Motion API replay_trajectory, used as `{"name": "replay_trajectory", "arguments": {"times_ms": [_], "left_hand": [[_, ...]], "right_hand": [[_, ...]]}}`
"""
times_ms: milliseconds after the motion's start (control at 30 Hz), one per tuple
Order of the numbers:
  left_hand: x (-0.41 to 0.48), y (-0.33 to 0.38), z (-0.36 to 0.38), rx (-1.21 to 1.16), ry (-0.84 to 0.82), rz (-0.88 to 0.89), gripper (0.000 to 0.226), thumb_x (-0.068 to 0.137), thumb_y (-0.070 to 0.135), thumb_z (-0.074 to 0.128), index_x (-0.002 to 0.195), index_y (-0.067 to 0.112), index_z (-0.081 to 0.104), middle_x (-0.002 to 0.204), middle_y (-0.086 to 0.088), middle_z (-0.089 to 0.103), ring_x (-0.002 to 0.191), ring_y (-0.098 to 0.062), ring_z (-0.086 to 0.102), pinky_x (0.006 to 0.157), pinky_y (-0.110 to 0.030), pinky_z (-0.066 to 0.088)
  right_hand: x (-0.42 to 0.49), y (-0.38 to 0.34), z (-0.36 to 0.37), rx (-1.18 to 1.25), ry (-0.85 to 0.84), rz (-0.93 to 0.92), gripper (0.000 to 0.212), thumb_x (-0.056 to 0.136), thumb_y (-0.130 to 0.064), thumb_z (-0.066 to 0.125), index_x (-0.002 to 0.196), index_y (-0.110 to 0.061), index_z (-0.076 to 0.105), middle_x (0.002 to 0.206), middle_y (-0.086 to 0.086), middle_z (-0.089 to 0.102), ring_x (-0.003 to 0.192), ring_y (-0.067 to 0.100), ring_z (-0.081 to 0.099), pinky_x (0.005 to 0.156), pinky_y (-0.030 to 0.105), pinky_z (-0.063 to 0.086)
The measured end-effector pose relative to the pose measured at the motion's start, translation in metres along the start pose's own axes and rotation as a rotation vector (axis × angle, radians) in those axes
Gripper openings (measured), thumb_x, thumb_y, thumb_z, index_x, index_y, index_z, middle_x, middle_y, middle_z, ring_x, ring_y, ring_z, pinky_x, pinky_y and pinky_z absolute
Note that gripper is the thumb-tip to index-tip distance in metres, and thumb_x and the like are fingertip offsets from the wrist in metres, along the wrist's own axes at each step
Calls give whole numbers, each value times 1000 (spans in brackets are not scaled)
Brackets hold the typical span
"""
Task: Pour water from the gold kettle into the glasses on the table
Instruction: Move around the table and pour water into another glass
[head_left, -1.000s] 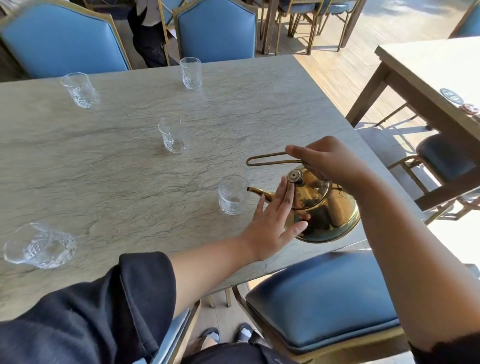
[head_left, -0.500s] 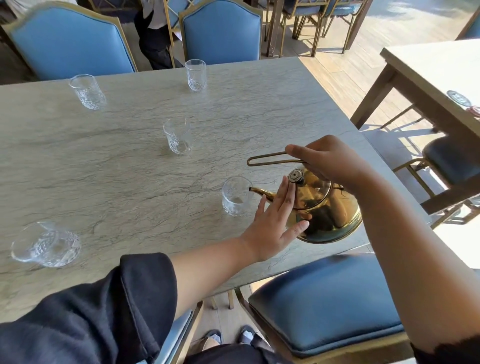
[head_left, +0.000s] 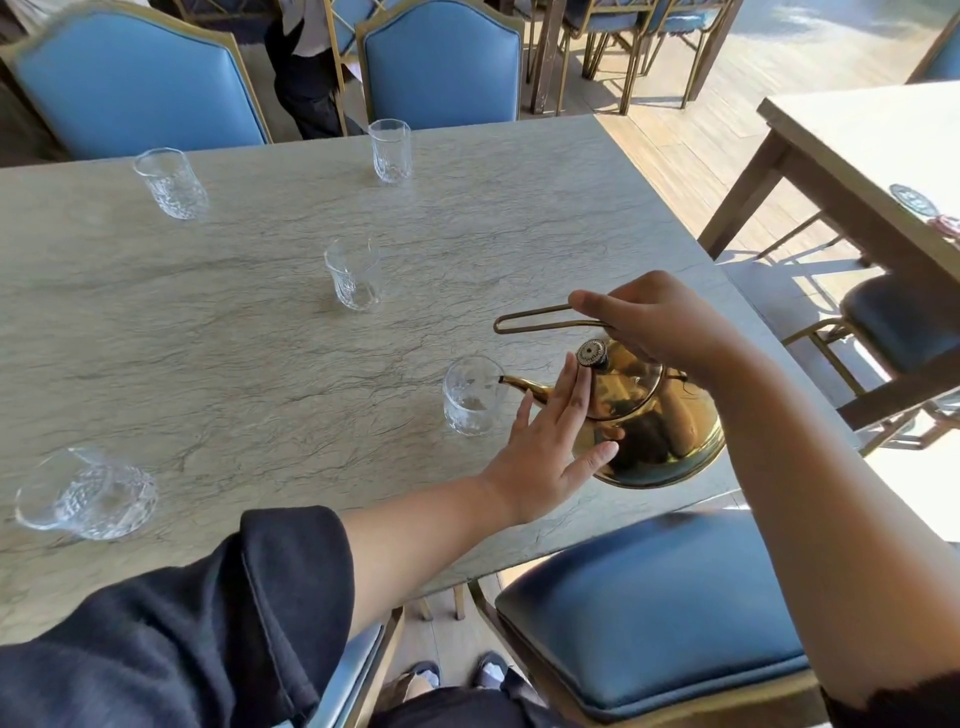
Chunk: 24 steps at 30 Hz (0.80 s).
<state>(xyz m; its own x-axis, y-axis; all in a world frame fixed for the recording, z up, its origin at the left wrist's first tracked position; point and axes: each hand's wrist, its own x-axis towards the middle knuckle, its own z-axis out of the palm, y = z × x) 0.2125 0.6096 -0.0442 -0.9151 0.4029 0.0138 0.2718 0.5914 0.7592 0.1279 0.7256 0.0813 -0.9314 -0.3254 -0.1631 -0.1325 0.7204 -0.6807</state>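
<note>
A shiny gold kettle (head_left: 660, 431) hangs tilted over the table's near right edge, its spout tip at the rim of a clear cut glass (head_left: 474, 396). My right hand (head_left: 660, 325) grips the thin wire handle above the lid. My left hand (head_left: 553, 439) lies flat against the kettle's side, fingers spread, fingertips by the lid knob. Other glasses stand on the stone table (head_left: 218, 338): one in the middle (head_left: 353, 274), one far left (head_left: 171, 183), one at the far edge (head_left: 390, 150), one near left (head_left: 88, 493).
Blue padded chairs stand behind the table (head_left: 441, 67) and just below the kettle (head_left: 660, 608). A second wooden table (head_left: 872, 156) stands to the right with a gap of wooden floor between. A person in dark clothes stands beyond the far chairs.
The kettle has tipped a little further, bringing the spout tip up to the near glass's rim. Both hands keep their places on it.
</note>
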Motion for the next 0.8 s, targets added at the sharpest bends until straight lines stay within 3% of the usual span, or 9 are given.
{"name": "replay_trajectory", "arguments": {"times_ms": [800], "left_hand": [[6, -2, -1, -2, 5, 6, 73, 98, 43, 33, 138, 31, -27, 153, 8, -31, 141, -1, -22, 109, -30, -21]], "right_hand": [[6, -3, -1, -48, -12, 8, 54, 89, -49, 54, 58, -6, 46, 51, 6, 36, 44, 14, 29, 54, 28, 29]]}}
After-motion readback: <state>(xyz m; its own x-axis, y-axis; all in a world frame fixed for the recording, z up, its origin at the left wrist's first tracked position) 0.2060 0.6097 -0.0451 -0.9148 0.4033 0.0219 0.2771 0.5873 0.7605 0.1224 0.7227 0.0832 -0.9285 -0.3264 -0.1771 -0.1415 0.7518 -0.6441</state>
